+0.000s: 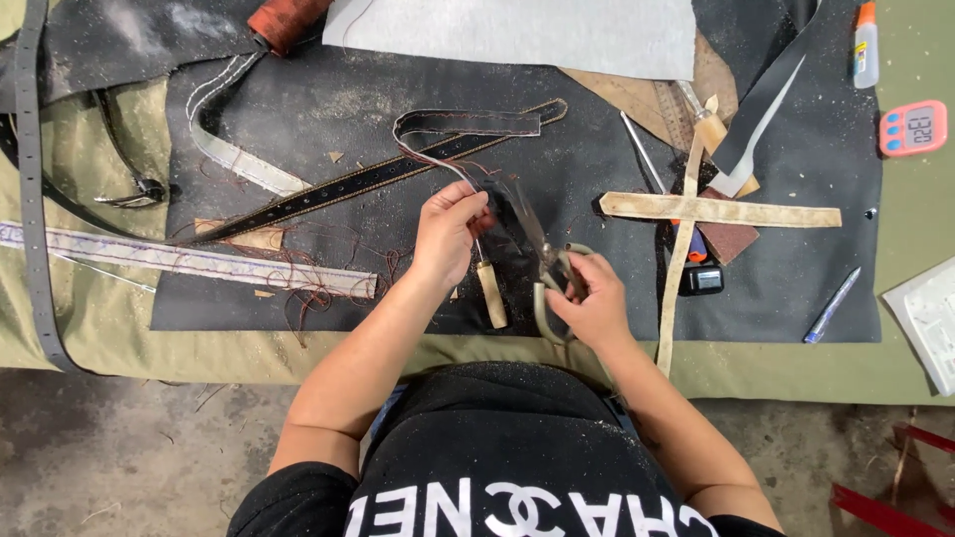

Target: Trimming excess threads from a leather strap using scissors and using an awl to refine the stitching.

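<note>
Left hand: my left hand (450,231) is pinched shut on thin reddish thread (430,159) at the end of the black belt; I see the fingertips pressed together, nothing else in the grip.
Right hand: my right hand (589,296) is closed through the pale handles of the scissors (550,270), blades blurred and pointing up toward the left hand.
Belt: the black belt (378,177) with a row of holes lies slantwise across the dark mat (298,109), its far end folded back into a loop just above my left hand.
Handling, as I judge it: the belt looks stiff and fairly heavy, so it should stay put flat; the thread is light and limp and needs a tight pinch close to the leather. The scissors look rigid and sharp, best held by the handle loops.
Near the hands: a wooden-handled awl (490,291) lies just below the left hand, touching the mat.
Further off: crossed tan strips (726,210) lie right of the scissors; a blue pen (832,305), a pink timer (912,127) and a glue bottle (866,45) sit well apart toward the right edge of the surface (915,209).
Left side: a pale stitched strip (179,257) and a spool of rust thread (286,20).
</note>
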